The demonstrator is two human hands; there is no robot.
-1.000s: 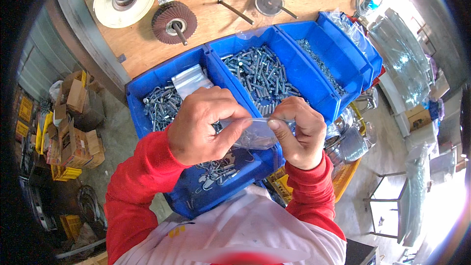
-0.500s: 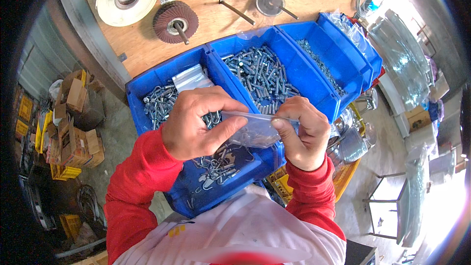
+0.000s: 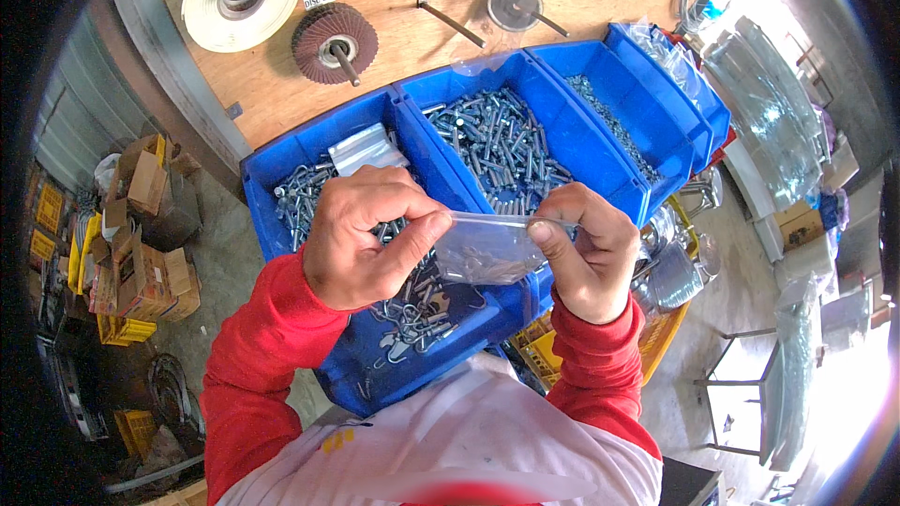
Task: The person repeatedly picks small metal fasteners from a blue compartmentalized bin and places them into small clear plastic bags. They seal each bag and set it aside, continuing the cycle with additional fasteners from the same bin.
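Note:
A clear plastic zip bag (image 3: 487,248) hangs between my two hands, with small pieces at its bottom that I cannot make out. My left hand (image 3: 370,239) pinches the bag's top left corner between thumb and forefinger. At the top right corner my right hand (image 3: 589,248) grips the edge, thumb on top and fingers curled. Below is the left blue bin (image 3: 328,361), holding metal hooks and bolts, partly covered by my left hand. A stack of flat clear bags (image 3: 364,150) lies on the hardware there.
Next to it stands a blue bin (image 3: 600,178) full of bolts, then another blue bin (image 3: 670,131) of small metal parts. Behind them, a wooden board (image 3: 394,33) carries a flap disc (image 3: 335,43) and other discs on pegs. Cardboard boxes (image 3: 141,272) sit on the floor at left.
My left hand has slid slightly left and my right hand slightly right along the bag's top edge. The bag is now stretched straighter and faces me more fully.

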